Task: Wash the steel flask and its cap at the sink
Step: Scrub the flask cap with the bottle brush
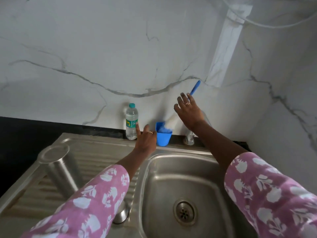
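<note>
Reaching right hand (188, 112), fingers spread, over blue-handled brush (195, 87), bristles blurred inside blue plastic cup (163, 139); left hand (146, 138) alongside, index raised, others curled; round steel cap (122, 214) half-hidden under pink sleeve (96, 200).

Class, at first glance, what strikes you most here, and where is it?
Two pink floral sleeves reach over the steel sink toward a blue cup at its back edge, a blue-handled brush standing in it. The steel flask stands on the drainboard, left.

Soft, dimmish daylight, seemingly from the right. Just below the right hand (187, 110) fingers, the brush (194, 89) head smears with motion blur. Edges bow outward, far from either hand.
</note>
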